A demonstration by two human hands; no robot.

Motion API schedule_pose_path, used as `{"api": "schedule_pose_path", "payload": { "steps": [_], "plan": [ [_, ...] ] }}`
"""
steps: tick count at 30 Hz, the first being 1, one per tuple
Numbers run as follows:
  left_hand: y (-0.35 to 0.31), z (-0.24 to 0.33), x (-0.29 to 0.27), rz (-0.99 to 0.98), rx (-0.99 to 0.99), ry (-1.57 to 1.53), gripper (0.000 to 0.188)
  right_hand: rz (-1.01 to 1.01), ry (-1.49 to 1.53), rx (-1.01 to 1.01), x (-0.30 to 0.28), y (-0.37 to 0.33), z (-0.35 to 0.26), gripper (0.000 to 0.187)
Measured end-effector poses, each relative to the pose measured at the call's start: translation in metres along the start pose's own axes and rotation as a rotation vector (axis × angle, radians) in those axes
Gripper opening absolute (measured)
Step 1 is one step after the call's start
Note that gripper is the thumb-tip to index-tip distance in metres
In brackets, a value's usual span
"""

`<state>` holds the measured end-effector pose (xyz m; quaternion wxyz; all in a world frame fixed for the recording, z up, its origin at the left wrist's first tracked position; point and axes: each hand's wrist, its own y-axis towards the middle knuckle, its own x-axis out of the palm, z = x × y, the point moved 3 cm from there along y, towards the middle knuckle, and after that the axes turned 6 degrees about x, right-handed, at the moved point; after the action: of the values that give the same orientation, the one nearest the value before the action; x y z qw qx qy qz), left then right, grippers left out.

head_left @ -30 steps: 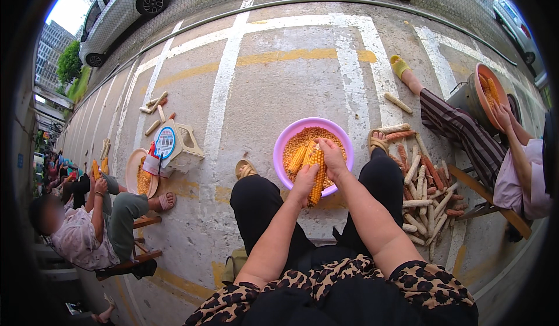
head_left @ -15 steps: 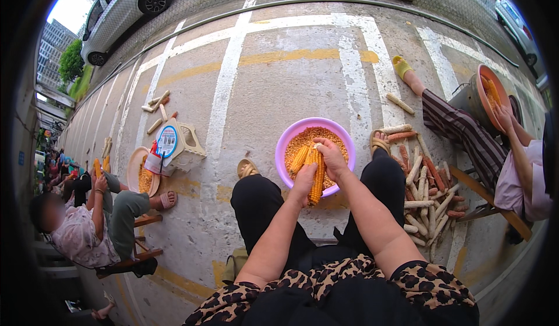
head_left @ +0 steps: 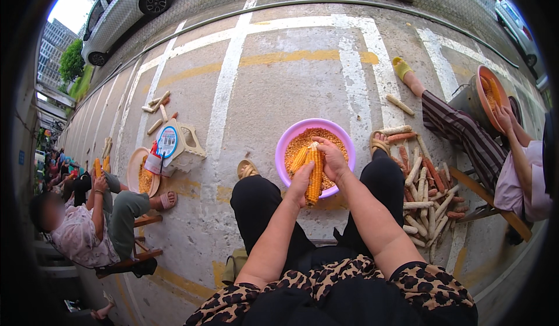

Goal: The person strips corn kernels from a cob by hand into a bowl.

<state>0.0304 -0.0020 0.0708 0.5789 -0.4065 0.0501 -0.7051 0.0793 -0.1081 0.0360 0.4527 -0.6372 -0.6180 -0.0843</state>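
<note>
A yellow corn cob (head_left: 315, 177) is held between my two hands over a pink basin (head_left: 283, 162), its lower end pointing toward me. My left hand (head_left: 299, 185) is wrapped round the cob's left side. At the upper end, my right hand (head_left: 333, 158) has its fingers curled on the cob, and the thumb presses along its kernels. Loose yellow kernels (head_left: 304, 138) fill the basin. More unshelled corn (head_left: 298, 158) lies on them just left of the held cob, partly hidden by my left hand. The basin stands on the ground between my feet.
Stripped cobs (head_left: 430, 212) lie heaped by my right foot. To the left stands a beige plastic stool (head_left: 189, 148), beside a seated person (head_left: 87, 233) holding corn. On the right, another person works over an orange basin (head_left: 491, 99). Several stripped cobs (head_left: 157, 113) lie farther off.
The held cob has shifted slightly, its lower end moving a little left. My right hand has edged along with it. The basin and the surrounding things stay in place.
</note>
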Motion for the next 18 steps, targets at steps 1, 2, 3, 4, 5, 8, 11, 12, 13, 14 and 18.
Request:
{"api": "schedule_pose_path", "payload": {
  "steps": [1,2,3,4,5,8,11,12,13,14,18],
  "plan": [
    [-0.002,0.002,0.000,-0.006,0.002,0.016,0.029,0.016,-0.003,0.002,0.001,-0.001,0.000,0.022],
    [-0.002,0.002,0.000,0.005,0.016,0.030,0.029,0.032,-0.005,0.005,0.002,-0.002,0.000,0.022],
    [-0.002,0.001,-0.001,0.017,0.029,0.043,0.029,0.048,-0.008,0.008,0.003,-0.003,0.001,0.022],
    [-0.001,0.000,0.001,0.021,0.041,0.056,0.028,0.077,-0.030,-0.018,-0.002,-0.001,0.002,0.021],
    [0.000,-0.002,0.002,0.018,0.040,0.086,0.028,0.106,-0.051,-0.044,-0.006,0.001,0.004,0.021],
    [0.005,-0.007,-0.001,0.039,0.052,0.146,0.027,0.138,-0.026,-0.070,-0.013,0.005,0.004,0.024],
    [0.013,-0.011,-0.013,0.067,0.100,0.105,0.028,0.127,0.075,-0.012,-0.005,0.002,0.001,0.029],
    [0.015,-0.012,-0.018,0.047,0.123,0.063,0.029,0.120,0.114,0.017,0.001,-0.001,0.000,0.030],
    [0.015,-0.011,-0.015,0.018,0.139,0.018,0.029,0.108,0.116,0.023,0.000,-0.002,-0.003,0.029],
    [0.015,-0.011,-0.014,0.004,0.114,0.001,0.030,0.096,0.118,0.029,-0.001,-0.003,-0.005,0.029],
    [0.012,-0.012,-0.012,-0.015,0.012,-0.082,0.032,0.080,0.141,0.039,-0.002,-0.003,-0.009,0.022]
  ]
}}
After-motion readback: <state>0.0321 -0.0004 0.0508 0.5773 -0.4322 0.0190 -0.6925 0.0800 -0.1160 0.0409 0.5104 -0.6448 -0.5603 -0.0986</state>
